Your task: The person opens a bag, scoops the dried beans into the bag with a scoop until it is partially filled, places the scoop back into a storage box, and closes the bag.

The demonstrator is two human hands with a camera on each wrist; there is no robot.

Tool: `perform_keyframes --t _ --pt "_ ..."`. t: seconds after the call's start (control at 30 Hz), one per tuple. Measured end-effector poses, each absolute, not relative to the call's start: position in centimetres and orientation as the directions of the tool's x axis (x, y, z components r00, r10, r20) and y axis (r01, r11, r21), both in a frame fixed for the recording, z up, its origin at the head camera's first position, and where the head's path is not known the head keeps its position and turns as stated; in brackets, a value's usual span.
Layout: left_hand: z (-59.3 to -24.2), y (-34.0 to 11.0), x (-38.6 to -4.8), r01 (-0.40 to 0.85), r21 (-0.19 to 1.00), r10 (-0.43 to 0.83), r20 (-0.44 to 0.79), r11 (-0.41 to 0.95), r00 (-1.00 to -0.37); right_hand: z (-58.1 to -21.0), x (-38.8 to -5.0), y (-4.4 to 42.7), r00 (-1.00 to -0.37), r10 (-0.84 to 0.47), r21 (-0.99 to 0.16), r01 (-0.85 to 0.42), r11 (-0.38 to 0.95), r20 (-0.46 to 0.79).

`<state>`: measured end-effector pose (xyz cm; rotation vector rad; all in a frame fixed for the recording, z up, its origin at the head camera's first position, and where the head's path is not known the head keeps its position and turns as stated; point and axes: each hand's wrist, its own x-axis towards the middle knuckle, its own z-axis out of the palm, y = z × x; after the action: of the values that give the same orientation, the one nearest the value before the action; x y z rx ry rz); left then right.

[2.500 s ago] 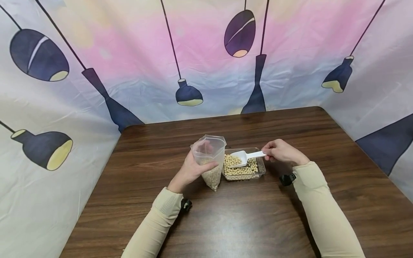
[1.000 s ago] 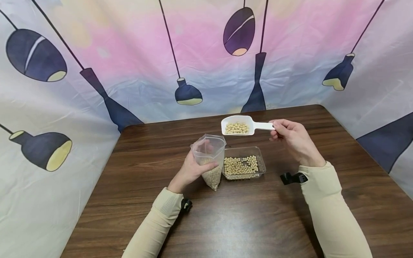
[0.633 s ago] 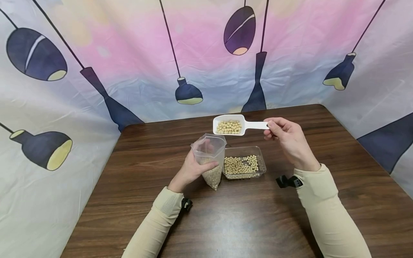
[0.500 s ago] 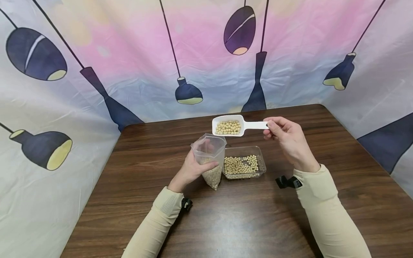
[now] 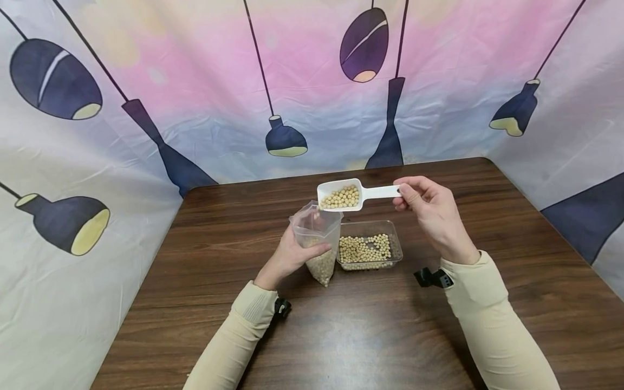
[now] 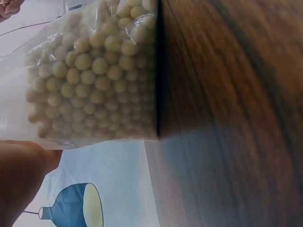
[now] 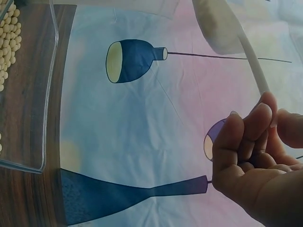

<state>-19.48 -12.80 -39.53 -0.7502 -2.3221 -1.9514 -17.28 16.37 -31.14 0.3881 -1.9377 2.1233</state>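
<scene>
My right hand [image 5: 435, 214] pinches the handle end of a white scoop [image 5: 380, 192], which tilts slightly down to the left. Soybeans [image 5: 343, 197] lie in its bowl, gathered toward the lip just over the bag's mouth. Around a clear plastic bag [image 5: 327, 233] my left hand [image 5: 291, 254] curls, keeping the top spread wide. Round pale beans [image 6: 90, 75] fill its lower part in the left wrist view, and its base stands on the table. Seen from the right wrist, thumb and fingertips grip the scoop handle [image 7: 253, 64] from the end.
Right beside the bag sits a clear rectangular tray [image 5: 397, 250] with a layer of the same beans. Both rest on a dark wooden table [image 5: 234, 227]. A curtain [image 5: 205, 92] printed with lamps hangs behind the table's far edge.
The scoop rose out of the tray loaded with beans, then moved left over the bag. Its bowl has now tipped and the beans slid toward the lip. The left hand and bag stayed put.
</scene>
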Motion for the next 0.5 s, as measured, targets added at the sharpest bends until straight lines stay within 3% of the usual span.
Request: perform_keyframes --t 0.5 --pt "-38.81 -12.63 -19.09 0.33 0.937 0.349 0.272 0.118 -0.897 -30.47 -16.47 15.95 -0.886 0.044 -0.886 -0.458 0.068 0.461"
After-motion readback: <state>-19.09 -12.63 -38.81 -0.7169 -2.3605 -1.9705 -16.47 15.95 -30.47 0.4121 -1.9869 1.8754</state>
